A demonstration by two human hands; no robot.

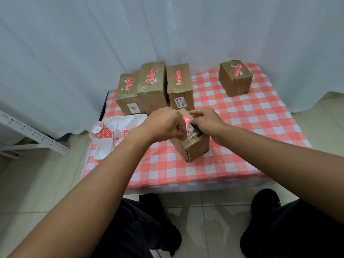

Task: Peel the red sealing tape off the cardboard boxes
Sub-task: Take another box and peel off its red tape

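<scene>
Left hand (164,123) pinches red tape (186,123) on box (193,146); right hand (207,121) grips box top.

My left hand (163,123) covers the near-left part of the top of the small box (193,146) in front of me, and my fingertips there are tucked under my own knuckles, so I can't see just how they pinch the red tape (186,122). My right hand (208,121) hides the box's far right edge. The print on the tape is too small to read, as are the strips on the four boxes behind. My two hands block the lower front of the labelled box (179,88). The white tray (121,121) is partly behind my left wrist. The frame's bottom edge cuts off my forearms and legs.
</scene>
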